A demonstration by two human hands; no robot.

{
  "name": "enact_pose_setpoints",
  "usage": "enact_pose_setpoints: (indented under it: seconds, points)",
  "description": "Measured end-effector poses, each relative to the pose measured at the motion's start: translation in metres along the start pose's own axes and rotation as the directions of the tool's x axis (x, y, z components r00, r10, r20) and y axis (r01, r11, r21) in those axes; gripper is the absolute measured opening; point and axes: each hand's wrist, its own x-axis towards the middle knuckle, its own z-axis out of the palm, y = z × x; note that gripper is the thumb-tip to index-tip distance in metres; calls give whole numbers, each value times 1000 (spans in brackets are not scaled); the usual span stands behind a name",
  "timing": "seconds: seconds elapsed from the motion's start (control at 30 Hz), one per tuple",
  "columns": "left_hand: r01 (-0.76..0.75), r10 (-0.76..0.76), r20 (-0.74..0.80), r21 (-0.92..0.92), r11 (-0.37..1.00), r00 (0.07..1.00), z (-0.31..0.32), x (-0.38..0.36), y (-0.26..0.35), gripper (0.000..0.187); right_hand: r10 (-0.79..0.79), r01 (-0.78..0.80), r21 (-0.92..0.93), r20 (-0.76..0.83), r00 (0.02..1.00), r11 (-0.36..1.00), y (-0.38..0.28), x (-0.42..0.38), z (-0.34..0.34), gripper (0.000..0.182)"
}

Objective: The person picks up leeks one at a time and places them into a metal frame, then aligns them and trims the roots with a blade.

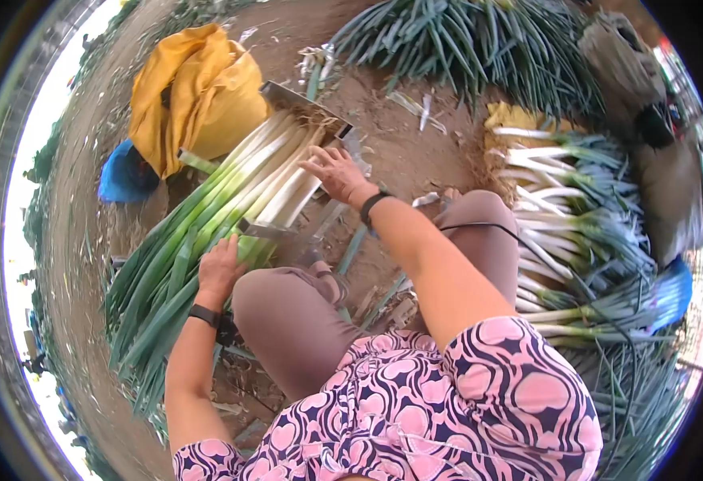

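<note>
A long bundle of leeks is laid in a metal frame on the dirt ground, left of centre. More trimmed leeks are stacked at the right. The bundle appears to be evened up: the left hand is pressed flat on the green leaves, the right hand spread open on the white stalks. Squaring the ends against the frame seems called for next.

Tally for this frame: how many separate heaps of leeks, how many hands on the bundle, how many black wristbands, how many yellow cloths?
Leek heaps: 3, the bundle in the metal frame, the pile at right, the pile at top
Hands on the bundle: 2, left hand, right hand
Black wristbands: 2
Yellow cloths: 1
Total: 8
</note>
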Motion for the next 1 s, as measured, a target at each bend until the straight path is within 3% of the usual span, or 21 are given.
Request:
enact_pose_setpoints:
  seconds: [0.07, 0.13, 0.23, 0.33, 0.47, 0.7, 0.87, 1.0]
  points:
    - [-2, 1, 36, 24, 1000, 999, -7, -1, 1, 63, 350, -316, 269, -86, 933, 910, -21, -21, 23, 34]
    - [-9, 8, 33, 16, 1000, 999, -3, 0, -1, 62, 652, -577, 615, 130, 747, 538, -38, -37, 71, 24]
    - [-7, 7, 39, -8, 1000, 999, -3, 0, -2, 61, 676, -603, 797, 432, 597, 24, -61, -43, 108, 30]
    - [1, 4, 58, -78, 997, 998, -7, 2, -1, 59, 664, -533, 845, 420, 619, -38, -60, -23, 116, 36]
    - [25, -11, 95, -148, 989, 995, -11, 3, -8, 59, 677, -631, 768, 410, 611, 104, -43, -10, 110, 39]
    - [-4, 31, 138, -190, 982, 990, -15, 3, -23, 63, 552, -613, 790, 507, 661, 9, -52, -15, 119, 33]
    - [30, 18, 213, -219, 975, 977, -38, 4, -12, 63, 354, -682, 712, 689, 632, -169, -82, -23, 72, 30]
    - [24, 8, 168, -188, 982, 986, -29, 1, -9, 63, 383, -616, 760, 643, 663, -208, -102, -22, 64, 29]
